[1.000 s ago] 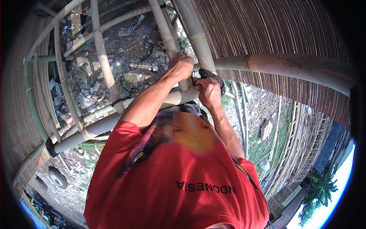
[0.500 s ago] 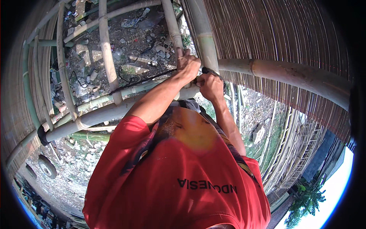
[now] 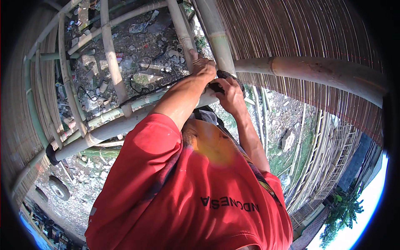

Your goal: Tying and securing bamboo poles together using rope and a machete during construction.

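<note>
At a joint of the bamboo frame, a black rubbery strap is wound around the thick upright bamboo pole. My right hand is bent at this joint, its thumb and fingers closed on the dark strap. Just to the left, my left hand is curled against the lower end of a thinner bamboo pole; its fingertips are partly hidden, and what they grip is unclear. A thick horizontal bamboo beam passes beneath my left forearm and meets the joint.
A slatted bamboo screen hangs at the upper right, crossed by a thick bamboo pole. More bamboo bars stand at the left above rubble ground. A tyre lies lower left; bamboo lengths are stacked at the right.
My right hand has opened its knuckles somewhat and tilted at the joint, showing more of the dark strap. My left hand has shifted slightly left and down. The whole view has shifted a little.
</note>
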A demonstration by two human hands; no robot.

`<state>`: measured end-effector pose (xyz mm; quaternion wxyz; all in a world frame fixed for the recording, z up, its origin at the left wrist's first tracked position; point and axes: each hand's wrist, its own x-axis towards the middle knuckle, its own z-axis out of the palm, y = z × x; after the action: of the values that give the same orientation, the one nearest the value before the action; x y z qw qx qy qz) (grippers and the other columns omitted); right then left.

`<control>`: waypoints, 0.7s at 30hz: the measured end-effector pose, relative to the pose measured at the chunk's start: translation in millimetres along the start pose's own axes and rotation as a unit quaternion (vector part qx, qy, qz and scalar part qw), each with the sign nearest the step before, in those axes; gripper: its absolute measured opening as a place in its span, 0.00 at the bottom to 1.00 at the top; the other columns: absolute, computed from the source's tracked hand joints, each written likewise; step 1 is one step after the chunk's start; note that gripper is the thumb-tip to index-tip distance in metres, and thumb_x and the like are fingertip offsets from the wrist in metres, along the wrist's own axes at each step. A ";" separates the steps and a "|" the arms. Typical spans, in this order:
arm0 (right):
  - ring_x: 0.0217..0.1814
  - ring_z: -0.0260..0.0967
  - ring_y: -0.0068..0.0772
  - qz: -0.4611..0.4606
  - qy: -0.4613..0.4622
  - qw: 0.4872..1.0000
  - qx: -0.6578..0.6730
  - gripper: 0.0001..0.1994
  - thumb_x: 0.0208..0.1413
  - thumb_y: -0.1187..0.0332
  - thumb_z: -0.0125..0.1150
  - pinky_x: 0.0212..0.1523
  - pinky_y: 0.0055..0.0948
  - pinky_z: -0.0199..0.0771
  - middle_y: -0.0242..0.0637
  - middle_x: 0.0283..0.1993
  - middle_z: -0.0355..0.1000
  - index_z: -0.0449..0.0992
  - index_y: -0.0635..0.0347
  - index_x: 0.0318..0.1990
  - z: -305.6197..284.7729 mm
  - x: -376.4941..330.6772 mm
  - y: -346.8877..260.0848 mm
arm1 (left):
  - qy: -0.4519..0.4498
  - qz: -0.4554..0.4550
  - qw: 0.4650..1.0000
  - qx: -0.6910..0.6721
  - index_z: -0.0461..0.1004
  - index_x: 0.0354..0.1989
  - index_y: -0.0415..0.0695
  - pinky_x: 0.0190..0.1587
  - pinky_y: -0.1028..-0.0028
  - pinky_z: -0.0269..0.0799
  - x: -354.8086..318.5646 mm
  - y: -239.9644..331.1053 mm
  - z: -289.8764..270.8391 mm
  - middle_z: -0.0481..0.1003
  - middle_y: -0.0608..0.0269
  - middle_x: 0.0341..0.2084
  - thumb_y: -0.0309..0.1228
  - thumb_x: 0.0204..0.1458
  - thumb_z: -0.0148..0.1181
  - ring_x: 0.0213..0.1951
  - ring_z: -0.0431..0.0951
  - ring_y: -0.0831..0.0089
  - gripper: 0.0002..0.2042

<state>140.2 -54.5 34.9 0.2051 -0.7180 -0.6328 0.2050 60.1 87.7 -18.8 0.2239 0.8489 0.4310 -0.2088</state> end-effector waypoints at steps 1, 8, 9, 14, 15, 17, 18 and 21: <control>0.48 0.74 0.54 0.000 -0.006 1.000 0.006 0.21 0.42 0.77 0.74 0.51 0.46 0.76 0.48 0.43 0.76 0.82 0.62 0.48 -2.8 -1.8 -1.2 | -0.002 -0.002 1.000 0.009 0.83 0.53 0.48 0.71 0.35 0.27 0.4 0.8 0.4 0.82 0.54 0.51 0.28 0.57 0.56 0.63 0.74 0.55 0.16; 0.46 0.74 0.50 -0.041 0.014 0.999 -0.018 0.16 0.45 0.74 0.74 0.50 0.44 0.76 0.44 0.41 0.75 0.84 0.59 0.45 6.8 -4.7 5.1 | -0.006 0.011 0.999 0.031 0.83 0.52 0.48 0.71 0.33 0.26 7.5 2.5 6.8 0.83 0.53 0.48 0.29 0.60 0.51 0.60 0.77 0.54 0.16; 0.45 0.73 0.49 -0.059 0.014 0.997 -0.050 0.14 0.46 0.73 0.74 0.49 0.43 0.76 0.43 0.40 0.75 0.85 0.58 0.44 8.1 -3.0 4.0 | -0.005 0.010 0.999 0.031 0.83 0.52 0.48 0.71 0.33 0.26 11.1 0.7 10.8 0.83 0.53 0.48 0.29 0.60 0.51 0.60 0.77 0.54 0.16; 0.44 0.73 0.46 -0.090 0.013 0.989 -0.116 0.06 0.51 0.68 0.70 0.48 0.41 0.77 0.39 0.40 0.75 0.86 0.53 0.37 11.4 -1.5 5.2 | -0.002 -0.004 1.000 0.004 0.85 0.48 0.49 0.73 0.36 0.28 -0.1 3.6 1.7 0.83 0.54 0.49 0.26 0.57 0.54 0.60 0.76 0.57 0.14; 0.44 0.73 0.46 -0.096 0.011 0.988 -0.117 0.06 0.51 0.68 0.70 0.48 0.41 0.77 0.39 0.40 0.75 0.86 0.53 0.37 10.3 0.8 3.4 | 0.001 -0.009 1.000 0.000 0.85 0.48 0.49 0.73 0.36 0.28 7.3 -2.1 13.9 0.83 0.54 0.49 0.26 0.57 0.54 0.60 0.76 0.57 0.14; 0.44 0.74 0.46 -0.098 -0.004 0.987 -0.124 0.05 0.53 0.67 0.69 0.48 0.42 0.77 0.38 0.41 0.75 0.86 0.52 0.36 10.5 4.3 1.7 | 0.124 0.003 0.982 -0.143 0.85 0.47 0.51 0.73 0.39 0.35 25.6 -25.0 49.2 0.82 0.58 0.49 0.22 0.53 0.60 0.59 0.76 0.59 0.15; 0.44 0.74 0.46 -0.080 -0.002 0.990 -0.120 0.05 0.53 0.67 0.69 0.48 0.42 0.77 0.38 0.41 0.75 0.86 0.52 0.36 13.7 -4.4 8.7 | 0.213 0.123 0.951 -0.188 0.85 0.46 0.50 0.69 0.47 0.51 -15.7 -30.8 24.6 0.80 0.61 0.47 0.22 0.49 0.67 0.55 0.76 0.58 0.15; 0.45 0.75 0.47 -0.077 -0.005 0.989 -0.129 0.05 0.53 0.66 0.69 0.48 0.43 0.78 0.39 0.41 0.76 0.86 0.52 0.37 11.3 1.9 3.2 | 0.424 0.153 0.837 -0.310 0.83 0.45 0.45 0.60 0.55 0.64 -67.2 -76.2 1.8 0.78 0.59 0.46 0.27 0.47 0.74 0.51 0.76 0.58 0.15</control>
<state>136.8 -52.6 23.6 0.1233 -0.6867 -0.7081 0.1088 -39.4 84.0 1.2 0.2998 0.7957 0.3903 0.3532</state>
